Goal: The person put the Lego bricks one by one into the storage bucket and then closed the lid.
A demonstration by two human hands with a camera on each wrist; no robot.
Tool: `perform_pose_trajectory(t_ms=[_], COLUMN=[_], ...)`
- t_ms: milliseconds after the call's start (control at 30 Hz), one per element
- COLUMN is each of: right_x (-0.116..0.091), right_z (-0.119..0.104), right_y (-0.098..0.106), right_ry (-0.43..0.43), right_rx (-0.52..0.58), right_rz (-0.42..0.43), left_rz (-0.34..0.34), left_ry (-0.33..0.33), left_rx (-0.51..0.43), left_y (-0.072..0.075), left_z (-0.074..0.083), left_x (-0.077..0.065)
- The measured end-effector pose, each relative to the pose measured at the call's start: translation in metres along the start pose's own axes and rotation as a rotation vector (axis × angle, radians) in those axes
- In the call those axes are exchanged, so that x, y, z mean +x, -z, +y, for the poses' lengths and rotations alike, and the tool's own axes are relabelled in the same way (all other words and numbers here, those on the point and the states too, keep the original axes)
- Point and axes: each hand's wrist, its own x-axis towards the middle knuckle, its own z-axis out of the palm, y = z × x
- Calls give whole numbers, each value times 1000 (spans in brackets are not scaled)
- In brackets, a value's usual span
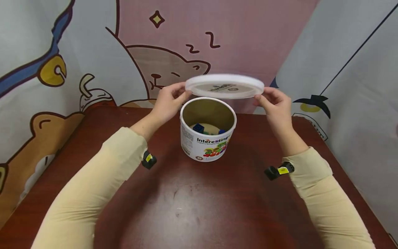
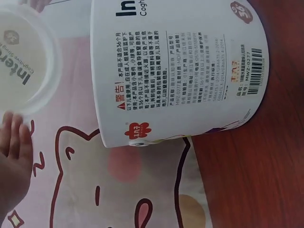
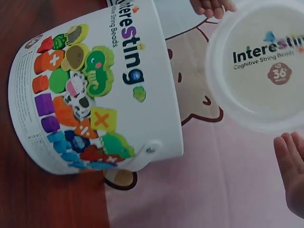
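A round white lid (image 1: 230, 84) with a clear, printed middle is held tilted above a white bucket (image 1: 199, 145). My left hand (image 1: 168, 102) pinches its left rim between thumb and fingers, while the right hand (image 1: 276, 107) grips the opposite rim. Open at the top, the bucket stands on the table and shows "Interesting" lettering and coloured bead pictures. Inside lie a dark blue piece (image 1: 198, 128) and other small coloured bits, partly hidden by the front wall. The left wrist view shows the bucket's barcode (image 2: 256, 71); a white handle (image 3: 142, 156) joins its side in the right wrist view.
A dark red-brown table (image 1: 186, 207) lies under the bucket. Behind it hangs a cloth (image 1: 248, 34) with cartoon animals, and more cloth borders both sides. Each sleeve cuff carries a small black camera, one at the left wrist (image 1: 149, 159) and one at the right (image 1: 280, 170).
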Motion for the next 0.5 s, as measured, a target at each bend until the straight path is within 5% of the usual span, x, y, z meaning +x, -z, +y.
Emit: perform_pose_trajectory(t_ms=[200, 333, 500], right_x=[2, 0, 0], right_z=[1, 1, 0], right_y=[-10, -14, -12], right_ry=[17, -30, -162], right_rx=[-53, -65, -65], right_rz=[96, 67, -72], left_rz=[163, 202, 172], left_ry=[-98, -35, 93], left_rx=[9, -20, 2], left_y=[-5, -9, -9], left_z=[1, 2, 1], left_x=[-1, -3, -5])
